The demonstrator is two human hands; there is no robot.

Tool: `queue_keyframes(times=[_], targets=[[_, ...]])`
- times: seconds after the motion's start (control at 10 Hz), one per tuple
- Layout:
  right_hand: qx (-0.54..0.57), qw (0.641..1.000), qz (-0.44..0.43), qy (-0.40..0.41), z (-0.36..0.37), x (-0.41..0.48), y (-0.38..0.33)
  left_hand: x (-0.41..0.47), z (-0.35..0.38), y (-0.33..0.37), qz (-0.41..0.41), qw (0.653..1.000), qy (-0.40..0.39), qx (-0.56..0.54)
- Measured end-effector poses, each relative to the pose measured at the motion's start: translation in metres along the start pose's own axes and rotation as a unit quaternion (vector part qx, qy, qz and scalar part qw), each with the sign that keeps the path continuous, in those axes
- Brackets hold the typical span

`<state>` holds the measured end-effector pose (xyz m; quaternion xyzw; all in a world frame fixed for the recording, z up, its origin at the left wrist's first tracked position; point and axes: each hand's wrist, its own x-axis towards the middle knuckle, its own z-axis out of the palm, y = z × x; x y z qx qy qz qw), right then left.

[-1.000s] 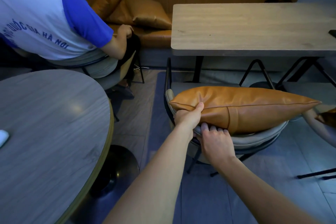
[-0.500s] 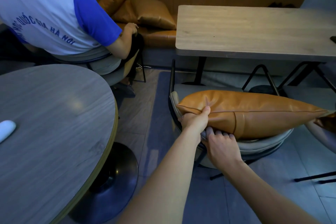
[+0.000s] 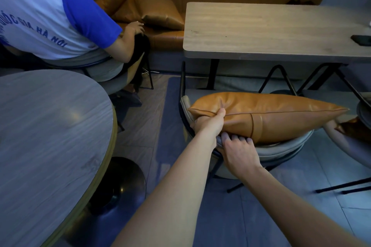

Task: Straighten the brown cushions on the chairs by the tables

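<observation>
A brown leather cushion (image 3: 281, 115) lies lengthwise across a grey padded chair (image 3: 281, 149) in front of the rectangular wooden table (image 3: 271, 30). My left hand (image 3: 210, 123) grips the cushion near its left corner, thumb on top of the seam. My right hand (image 3: 240, 151) sits at the cushion's lower edge with its fingertips tucked under it, on the chair's rim. The corner of another brown cushion (image 3: 355, 129) shows on a chair at the right edge. More brown cushions (image 3: 154, 9) lean on the bench at the back.
A person in a white and blue shirt (image 3: 50, 18) sits on a chair at the left, back toward me. A round grey table (image 3: 46, 146) with a dark pedestal base fills the left side. A dark phone (image 3: 362, 39) lies on the rectangular table.
The view has shifted slightly; both hands keep the same hold on the cushion, which stays on the chair.
</observation>
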<state>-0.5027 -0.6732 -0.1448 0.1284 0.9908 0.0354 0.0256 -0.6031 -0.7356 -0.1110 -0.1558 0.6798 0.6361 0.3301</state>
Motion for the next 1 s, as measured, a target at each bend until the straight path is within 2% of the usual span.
queue_keyframes(times=[0.6, 0.7, 0.8, 0.9, 1.0], targets=[[-0.003, 0.999, 0.043, 0.013, 0.007, -0.001, -0.007, -0.011, -0.012, -0.001, -0.01, 0.999, -0.029, 0.025], [0.02, 0.998, 0.033, -0.056, -0.007, -0.002, -0.005, -0.021, -0.021, 0.002, -0.021, 0.996, -0.053, 0.064], [0.09, 0.98, 0.035, -0.172, -0.027, 0.002, 0.004, -0.034, -0.042, 0.005, -0.031, 0.98, -0.088, 0.174], [0.16, 0.958, 0.044, -0.236, -0.058, 0.003, 0.02, -0.042, -0.067, 0.016, 0.016, 0.928, -0.059, 0.369], [0.209, 0.949, 0.054, -0.231, -0.09, 0.002, 0.037, -0.065, -0.073, 0.045, 0.116, 0.844, -0.047, 0.521]])
